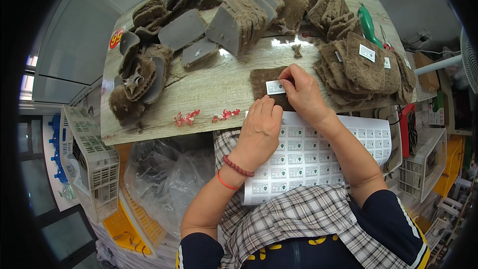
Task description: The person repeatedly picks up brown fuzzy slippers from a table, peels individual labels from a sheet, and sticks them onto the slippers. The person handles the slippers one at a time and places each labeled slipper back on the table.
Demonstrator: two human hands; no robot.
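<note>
A small white printed label (275, 87) sits over a brown fuzzy pad (258, 75) near the table's front edge. My right hand (304, 95) pinches the label's right end between thumb and forefinger. Nearer to me, my left hand (260, 128) is closed, its bent fingers at the pad's near edge; its thumb is hidden. Under my forearms, a large white sheet of printed labels (294, 167) lies across my lap, its far edge by the table. To the right is a pile of brown fuzzy pads (343, 77), some bearing white labels (367, 53).
Stacks of grey-backed fuzzy pads (236, 25) cover the table's far side and left end. A green-handled tool (367, 25) lies at the far right. Plastic crates stand on both sides, the left one (92, 159) beside clear plastic bags (164, 179). A fan (468, 60) is at right.
</note>
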